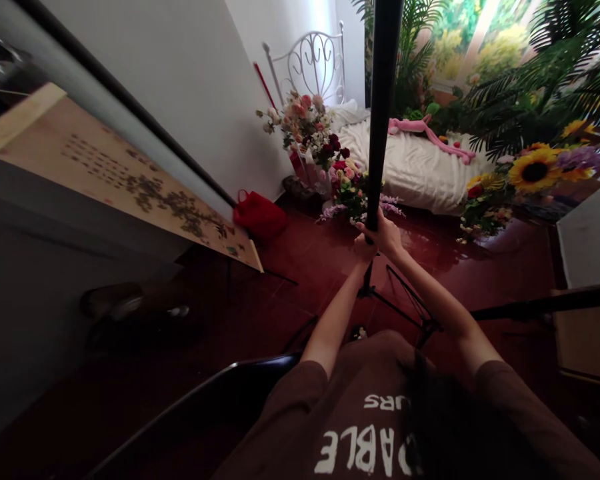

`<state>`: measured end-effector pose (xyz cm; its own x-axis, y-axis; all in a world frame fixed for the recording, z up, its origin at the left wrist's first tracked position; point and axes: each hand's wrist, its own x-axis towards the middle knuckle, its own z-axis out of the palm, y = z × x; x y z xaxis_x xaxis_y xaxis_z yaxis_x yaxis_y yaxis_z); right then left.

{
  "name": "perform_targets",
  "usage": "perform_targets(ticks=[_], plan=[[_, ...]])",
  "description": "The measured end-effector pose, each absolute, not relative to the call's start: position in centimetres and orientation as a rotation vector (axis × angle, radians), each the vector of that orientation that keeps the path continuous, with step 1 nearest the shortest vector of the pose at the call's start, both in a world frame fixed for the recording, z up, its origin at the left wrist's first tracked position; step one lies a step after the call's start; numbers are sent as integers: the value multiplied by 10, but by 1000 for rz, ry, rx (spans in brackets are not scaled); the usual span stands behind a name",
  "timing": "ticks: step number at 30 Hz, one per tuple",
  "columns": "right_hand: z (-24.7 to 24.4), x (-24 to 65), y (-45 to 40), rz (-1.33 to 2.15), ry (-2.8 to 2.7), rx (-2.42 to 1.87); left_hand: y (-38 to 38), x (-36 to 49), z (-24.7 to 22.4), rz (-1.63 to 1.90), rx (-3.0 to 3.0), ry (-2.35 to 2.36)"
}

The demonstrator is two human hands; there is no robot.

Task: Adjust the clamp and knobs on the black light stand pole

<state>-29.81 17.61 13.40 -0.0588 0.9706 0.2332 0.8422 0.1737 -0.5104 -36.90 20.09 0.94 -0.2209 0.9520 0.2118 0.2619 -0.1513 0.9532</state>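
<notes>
Fingers of the left hand [364, 249] and right hand [389, 236] are closed around a long black tubular pole [381, 120], probably set close together for steadiness.

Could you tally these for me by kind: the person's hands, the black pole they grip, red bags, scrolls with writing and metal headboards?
Hands: 2 (left hand, right hand)
Gripped black pole: 1
Red bag: 1
Scroll: 1
Metal headboard: 1
Total: 6
</notes>
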Motion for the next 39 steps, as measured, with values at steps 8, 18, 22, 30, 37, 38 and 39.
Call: perform_targets(ticks=[8, 18, 22, 30, 37, 38, 39], plan=[[113, -298, 188, 385, -1822, -1504, 201, -365, 12, 1363, 1367, 1604], [91, -273, 159, 520, -1729, -1292, 197, -367, 5, 1399, 1406, 1541], [59, -252, 131, 518, -1612, -1334, 195, -364, 2, 1411, 1386, 1612], [36, -252, 123, 805, -1546, -1614, 197, -363, 1, 1421, 1389, 1596], [43, -270, 135, 1778, -626, -1381, 197, -361, 3, 1386, 1373, 1628], [48, -270, 136, 1902, -507, -1287, 197, -361, 4, 1391, 1372, 1632], [53, -270, 137, 1992, -409, -1194, 198, -361, 4, 1397, 1373, 1635]])
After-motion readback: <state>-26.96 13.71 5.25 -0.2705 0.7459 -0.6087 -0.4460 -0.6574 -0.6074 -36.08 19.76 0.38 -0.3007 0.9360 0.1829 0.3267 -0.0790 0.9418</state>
